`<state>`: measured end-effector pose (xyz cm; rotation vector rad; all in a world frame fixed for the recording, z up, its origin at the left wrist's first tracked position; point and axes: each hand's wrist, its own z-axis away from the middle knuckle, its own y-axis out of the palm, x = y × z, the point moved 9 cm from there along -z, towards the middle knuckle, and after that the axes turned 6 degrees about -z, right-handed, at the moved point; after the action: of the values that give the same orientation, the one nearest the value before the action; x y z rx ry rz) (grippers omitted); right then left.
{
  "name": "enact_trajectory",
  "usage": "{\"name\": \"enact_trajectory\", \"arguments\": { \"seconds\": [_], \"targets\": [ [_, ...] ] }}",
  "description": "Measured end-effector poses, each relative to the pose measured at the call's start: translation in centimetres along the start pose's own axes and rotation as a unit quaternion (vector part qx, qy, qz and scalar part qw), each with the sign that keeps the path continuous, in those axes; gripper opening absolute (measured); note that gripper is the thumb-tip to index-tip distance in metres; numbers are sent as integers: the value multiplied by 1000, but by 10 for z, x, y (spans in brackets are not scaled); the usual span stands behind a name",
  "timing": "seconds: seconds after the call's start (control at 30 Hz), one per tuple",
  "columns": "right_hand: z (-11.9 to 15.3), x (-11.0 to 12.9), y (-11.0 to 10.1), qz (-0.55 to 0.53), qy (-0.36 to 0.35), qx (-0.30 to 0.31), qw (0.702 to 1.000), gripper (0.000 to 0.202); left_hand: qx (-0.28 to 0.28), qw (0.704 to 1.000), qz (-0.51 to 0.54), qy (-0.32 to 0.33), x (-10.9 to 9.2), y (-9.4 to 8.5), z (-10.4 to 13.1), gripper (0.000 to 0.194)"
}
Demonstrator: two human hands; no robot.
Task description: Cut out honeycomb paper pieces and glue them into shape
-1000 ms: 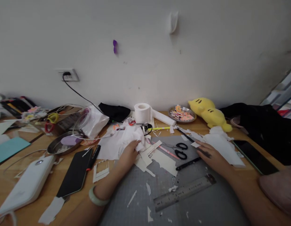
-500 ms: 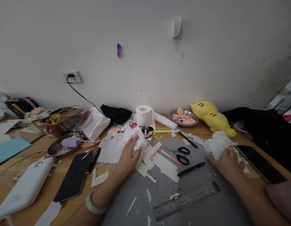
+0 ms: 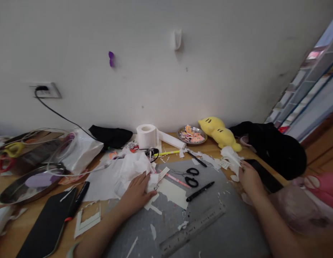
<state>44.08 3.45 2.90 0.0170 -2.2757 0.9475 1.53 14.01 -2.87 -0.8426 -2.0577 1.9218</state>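
Note:
My left hand (image 3: 138, 191) lies flat with fingers spread at the lower edge of a crumpled white tissue (image 3: 135, 165), next to cut cream paper pieces (image 3: 172, 191). Over at the right edge of the grey mat (image 3: 198, 229), my right hand (image 3: 248, 175) pinches another white tissue (image 3: 231, 157), which hangs slightly bunched beside the dark phone (image 3: 265, 175). Black scissors (image 3: 192, 177), a black pen (image 3: 200, 191) and a metal ruler (image 3: 192, 231) rest on the mat between my hands.
A paper roll (image 3: 146, 136), a metal dish of orange cutouts (image 3: 192, 135) and a yellow plush toy (image 3: 219, 132) stand along the wall. Left are a metal tray (image 3: 10, 191), a black tablet-like slab (image 3: 48, 222) and a marker (image 3: 78, 200). Black cloth (image 3: 274, 147) lies at the right.
The view has turned to the right. My right hand has closed on the tissue and drawn it off the mat's edge. My left hand has slid down to the lower part of its tissue.

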Motion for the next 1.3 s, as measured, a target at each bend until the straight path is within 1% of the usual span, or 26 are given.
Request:
{"name": "enact_trajectory", "arguments": {
  "seconds": [0.17,0.23,0.3,0.37,0.43,0.47,0.57,0.63,0.7,0.77,0.83,0.93,1.0,1.07,1.13,1.17,1.23,1.3],
  "targets": [
    [-3,6,-30,-60,15,-103,993,50,6,1000,-12,-4,5,6,0,61],
    [-3,6,-32,-76,27,-109,991,53,2,1000,-20,-2,7,8,0,61],
    [-3,7,-22,-90,30,-73,993,50,-8,1000,-24,5,7,8,0,60],
    [1,11,-3,-98,19,-6,995,40,-12,999,-30,9,6,7,0,60],
    [9,17,17,-95,5,57,994,31,3,999,-38,4,5,7,-1,60],
    [13,19,25,-91,-1,79,993,31,16,999,-43,-2,4,7,-1,61],
    [23,30,40,-87,-23,111,990,29,51,997,-57,-19,2,7,-1,63],
    [26,41,41,-100,-52,111,987,28,56,996,-60,-20,1,6,-2,63],
    [25,53,33,-120,-85,88,985,27,47,997,-58,-15,1,5,-2,62],
    [23,64,13,-138,-111,30,984,30,39,998,-58,-12,2,6,-2,62],
    [22,69,-17,-150,-120,-68,979,38,40,997,-59,-12,4,8,-2,63],
    [29,64,-65,-156,-106,-233,954,49,32,998,-58,-5,5,10,-2,63],
    [34,58,-86,-153,-96,-305,935,52,17,998,-55,2,5,10,-2,61],
    [38,53,-97,-147,-100,-343,922,53,11,998,-54,-1,7,10,-2,60],
    [39,50,-101,-133,-110,-362,916,53,16,998,-54,-8,7,10,-2,60],
    [37,50,-98,-123,-112,-351,921,53,19,998,-54,-10,7,10,-3,60],
    [27,48,-85,-100,-107,-298,943,52,29,998,-58,-10,5,9,-3,60],
    [16,46,-63,-87,-103,-212,968,46,44,997,-65,-10,2,8,-3,60]
  ]
}}
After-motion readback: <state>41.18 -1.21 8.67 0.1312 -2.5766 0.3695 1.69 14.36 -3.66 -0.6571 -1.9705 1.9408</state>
